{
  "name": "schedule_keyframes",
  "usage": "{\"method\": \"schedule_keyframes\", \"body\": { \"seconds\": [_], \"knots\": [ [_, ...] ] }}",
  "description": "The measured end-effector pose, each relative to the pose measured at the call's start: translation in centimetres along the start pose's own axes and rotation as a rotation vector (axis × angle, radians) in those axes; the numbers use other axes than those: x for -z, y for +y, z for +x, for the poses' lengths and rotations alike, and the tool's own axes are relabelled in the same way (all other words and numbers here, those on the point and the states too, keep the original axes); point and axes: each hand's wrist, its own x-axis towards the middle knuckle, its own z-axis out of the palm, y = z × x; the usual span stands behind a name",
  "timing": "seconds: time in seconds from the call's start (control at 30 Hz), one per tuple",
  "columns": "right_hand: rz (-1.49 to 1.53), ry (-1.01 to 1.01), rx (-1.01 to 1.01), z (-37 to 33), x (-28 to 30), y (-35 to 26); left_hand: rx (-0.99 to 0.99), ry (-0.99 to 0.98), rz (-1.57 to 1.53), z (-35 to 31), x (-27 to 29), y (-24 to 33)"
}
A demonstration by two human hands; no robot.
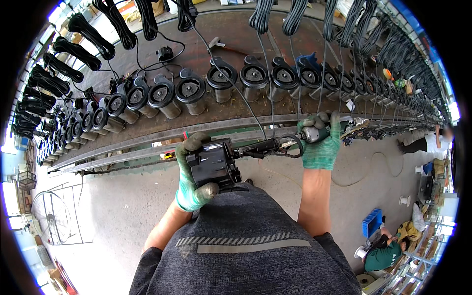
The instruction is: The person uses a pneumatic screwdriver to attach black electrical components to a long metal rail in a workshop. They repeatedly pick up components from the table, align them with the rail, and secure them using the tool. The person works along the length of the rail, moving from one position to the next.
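My left hand (pixel 189 174), in a green glove with dark fingertips, grips a black motor housing (pixel 211 166) just in front of my chest. Its fingers lie over the top and the thumb below. My right hand (pixel 320 142), gloved alike, is wrapped round a silver and dark handheld power tool (pixel 310 133). Between the two hands, a black rod-like piece (pixel 260 147) runs from the housing's right side toward the tool, with a black loop beside it. Whether its far end joins the tool, I cannot tell. A thin black cord passes down close to this piece.
A curved row of metal motors with black round tops (pixel 191 89) stands along the brown workbench (pixel 196 49). Coiled black cables (pixel 263 17) hang above. A hammer (pixel 216 43) lies on the bench. Lower right, a person in green (pixel 382 256) sits near a blue crate (pixel 372 222); a fan (pixel 51 216) stands left.
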Motion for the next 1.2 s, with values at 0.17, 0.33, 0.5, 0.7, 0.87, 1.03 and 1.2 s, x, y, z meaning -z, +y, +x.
{"method": "schedule_keyframes", "body": {
  "seconds": [0.17,0.33,0.5,0.7,0.87,1.03,1.2],
  "knots": [
    [-0.006,0.031,-0.012,-0.4,-0.5,-0.2,-0.011,-0.015,-0.052,-0.3,-0.4,-0.4],
    [-0.009,0.045,0.002,-0.1,-0.5,-0.5,-0.234,-0.172,0.177,0.8,0.2,-0.9],
    [0.025,-0.025,-0.031,0.2,-0.3,-1.0,-0.35,-0.277,0.409,1.4,1.1,-0.8],
    [0.023,0.018,-0.042,0.5,-0.6,-1.5,-0.426,-0.35,0.61,1.7,0.6,0.5],
    [-0.225,-0.068,0.098,-0.7,-1.4,-1.7,-0.42,-0.675,1.016,3.7,-0.3,2.7],
    [-0.173,-0.248,0.235,-2.8,-2.6,-0.2,-0.129,-0.068,0.724,2.1,-4.2,1.2],
    [0.127,-0.26,0.056,-1.1,-1.8,-2.3,0.484,0.433,-0.781,0.9,-2.0,-1.0]
  ]
}}
